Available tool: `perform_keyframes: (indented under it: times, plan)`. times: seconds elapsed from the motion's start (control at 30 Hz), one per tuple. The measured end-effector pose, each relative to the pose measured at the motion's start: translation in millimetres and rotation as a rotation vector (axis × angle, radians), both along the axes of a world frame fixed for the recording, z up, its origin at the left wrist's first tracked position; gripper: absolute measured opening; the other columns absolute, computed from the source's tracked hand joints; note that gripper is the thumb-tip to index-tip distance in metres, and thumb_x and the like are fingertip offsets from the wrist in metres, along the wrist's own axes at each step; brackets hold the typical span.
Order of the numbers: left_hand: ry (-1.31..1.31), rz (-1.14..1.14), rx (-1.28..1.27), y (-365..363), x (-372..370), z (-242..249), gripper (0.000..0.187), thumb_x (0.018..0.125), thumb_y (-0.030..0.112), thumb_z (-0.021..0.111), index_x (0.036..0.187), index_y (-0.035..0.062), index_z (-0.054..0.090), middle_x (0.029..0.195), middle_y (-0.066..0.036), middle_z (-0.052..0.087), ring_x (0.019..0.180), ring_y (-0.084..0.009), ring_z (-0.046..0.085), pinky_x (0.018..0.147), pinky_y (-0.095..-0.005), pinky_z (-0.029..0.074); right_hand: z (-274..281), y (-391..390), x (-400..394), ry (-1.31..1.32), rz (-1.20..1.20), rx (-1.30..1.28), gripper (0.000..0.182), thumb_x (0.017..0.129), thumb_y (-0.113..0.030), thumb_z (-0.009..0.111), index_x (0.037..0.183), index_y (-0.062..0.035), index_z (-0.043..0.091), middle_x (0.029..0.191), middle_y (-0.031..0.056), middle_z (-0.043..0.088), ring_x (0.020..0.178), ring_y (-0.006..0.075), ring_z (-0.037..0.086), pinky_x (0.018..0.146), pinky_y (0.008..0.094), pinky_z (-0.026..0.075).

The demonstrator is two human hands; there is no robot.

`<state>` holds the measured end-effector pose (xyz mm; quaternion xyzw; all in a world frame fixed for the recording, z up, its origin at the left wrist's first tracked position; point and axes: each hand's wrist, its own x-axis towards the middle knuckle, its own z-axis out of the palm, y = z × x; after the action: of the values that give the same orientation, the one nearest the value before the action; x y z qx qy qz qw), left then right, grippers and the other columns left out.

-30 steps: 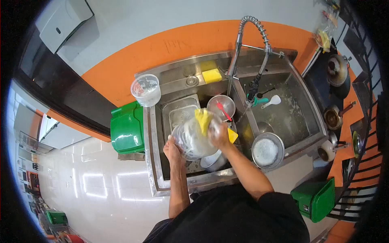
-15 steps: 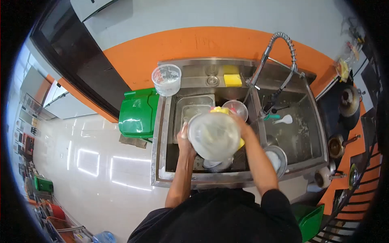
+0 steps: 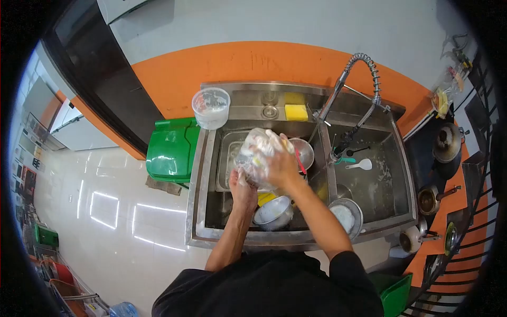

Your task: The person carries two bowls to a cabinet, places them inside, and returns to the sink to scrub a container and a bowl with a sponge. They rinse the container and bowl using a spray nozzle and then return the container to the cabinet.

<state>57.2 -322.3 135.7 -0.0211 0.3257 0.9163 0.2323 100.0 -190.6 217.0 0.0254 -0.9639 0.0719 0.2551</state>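
Observation:
Over the left basin of the steel sink, my left hand [image 3: 244, 194] grips the near-left edge of a clear plastic tub [image 3: 244, 158] streaked with suds. My right hand [image 3: 282, 164] lies across the tub, its fingers coated in foam. Bits of yellow sponge [image 3: 257, 161] show by these fingers; most of it is hidden. Below the hands a metal bowl [image 3: 273, 212] sits tilted in the basin. A rectangular steel pan [image 3: 224, 168] lies to the left, partly covered by the tub. Behind my right hand are another round metal bowl [image 3: 304, 149] and a red handle [image 3: 300, 161].
A clear bucket [image 3: 212, 112] stands on the back left corner. A yellow sponge [image 3: 296, 112] lies on the back ledge. The spring faucet [image 3: 338, 98] rises by the divider. The right basin holds a white rice paddle [image 3: 360, 165]; a colander [image 3: 355, 211] sits at its near-left corner.
The tub has tipped and shifted slightly left and away from me. My right hand has come from its right side onto its face. The metal bowl below now shows more fully.

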Motion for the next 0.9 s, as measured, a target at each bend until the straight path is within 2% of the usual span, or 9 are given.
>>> perform_keyframes:
  times: [0.03, 0.1, 0.2, 0.27, 0.43, 0.6, 0.63, 0.7, 0.9]
  plan:
    - [0.153, 0.082, -0.11, 1, 2, 13, 0.023, 0.103, 0.015, 0.044, 0.119, 0.0, 0.052, 0.11, -0.012, 0.064, 0.093, -0.0216, 0.067, 0.077, -0.0335, 0.059, 6, 17, -13, 0.01, -0.001, 0.005, 0.049, 0.09, -0.035, 0.064, 0.135, -0.0175, 0.059, 0.141, 0.0116, 0.055, 0.135, 0.0358, 0.045, 0.116, 0.0537, 0.025]
    - [0.143, 0.069, -0.134, -9, -1, 30, 0.022, 0.104, 0.018, 0.045, 0.117, 0.0026, 0.053, 0.103, -0.011, 0.064, 0.084, -0.0195, 0.067, 0.072, -0.0347, 0.059, -2, 52, -30, -0.183, 0.226, -1.01, 0.047, 0.09, -0.032, 0.064, 0.133, -0.0115, 0.061, 0.141, 0.0134, 0.055, 0.135, 0.028, 0.046, 0.115, 0.0423, 0.032]
    - [0.154, 0.09, -0.114, -26, -18, 21, 0.023, 0.104, 0.018, 0.044, 0.115, 0.0007, 0.056, 0.098, -0.01, 0.065, 0.075, -0.0193, 0.066, 0.064, -0.0332, 0.057, -52, 49, -20, 0.001, 0.306, -1.36, 0.046, 0.094, -0.027, 0.059, 0.134, -0.0049, 0.058, 0.143, 0.0151, 0.052, 0.134, 0.0262, 0.047, 0.113, 0.0352, 0.034]
    - [0.129, 0.109, -0.164, -34, -31, -4, 0.025, 0.104, 0.018, 0.045, 0.116, 0.0, 0.056, 0.099, -0.011, 0.066, 0.077, -0.0198, 0.066, 0.065, -0.0333, 0.057, -89, 21, 1, 0.119, 0.182, -1.322, 0.05, 0.093, -0.024, 0.058, 0.139, -0.003, 0.052, 0.143, 0.0167, 0.052, 0.132, 0.0274, 0.049, 0.112, 0.037, 0.035]
    - [0.396, 0.135, -0.34, -9, -10, -15, 0.027, 0.098, 0.014, 0.053, 0.119, -0.0024, 0.06, 0.105, -0.012, 0.069, 0.087, -0.0152, 0.065, 0.07, -0.0309, 0.053, -15, -51, 14, -0.031, 0.093, -0.111, 0.042, 0.094, -0.024, 0.052, 0.13, -0.0029, 0.06, 0.139, 0.0131, 0.056, 0.132, 0.0241, 0.051, 0.111, 0.0395, 0.037]
    - [0.88, 0.127, -0.757, -13, -3, 32, 0.019, 0.093, 0.011, 0.063, 0.08, -0.0019, 0.066, 0.061, 0.001, 0.058, 0.058, -0.0075, 0.051, 0.054, -0.0276, 0.042, -12, 45, -45, -0.234, 0.355, -0.609, 0.034, 0.091, -0.027, 0.057, 0.114, -0.0039, 0.067, 0.1, 0.0205, 0.07, 0.09, 0.0337, 0.069, 0.079, 0.0429, 0.055]
    - [0.883, 0.122, -0.759, -17, -1, 36, 0.019, 0.093, 0.011, 0.063, 0.08, -0.0019, 0.066, 0.061, 0.001, 0.058, 0.058, -0.0075, 0.051, 0.054, -0.0276, 0.042, -4, 60, -44, -0.565, 0.116, -1.016, 0.029, 0.092, -0.027, 0.056, 0.098, -0.0025, 0.07, 0.085, 0.0192, 0.071, 0.076, 0.0357, 0.069, 0.072, 0.0433, 0.054]
    - [0.825, 0.091, -0.68, -23, -3, 42, 0.031, 0.099, 0.017, 0.059, 0.073, -0.0014, 0.06, 0.065, 0.004, 0.054, 0.061, -0.0051, 0.044, 0.053, -0.0282, 0.035, -29, 65, -40, -0.39, 0.137, -1.127, 0.031, 0.094, -0.028, 0.054, 0.086, -0.0012, 0.068, 0.074, 0.0143, 0.07, 0.061, 0.0294, 0.065, 0.061, 0.0425, 0.049]
    - [0.899, 0.392, -1.033, -10, -1, 36, 0.051, 0.098, 0.023, 0.061, 0.056, -0.0037, 0.046, 0.05, -0.013, 0.025, 0.046, -0.0086, 0.027, 0.043, -0.0334, 0.025, -41, 18, -12, -0.043, 0.18, -0.467, 0.04, 0.096, -0.034, 0.053, 0.079, -0.0004, 0.067, 0.068, 0.0093, 0.067, 0.061, 0.0206, 0.062, 0.056, 0.0407, 0.045]
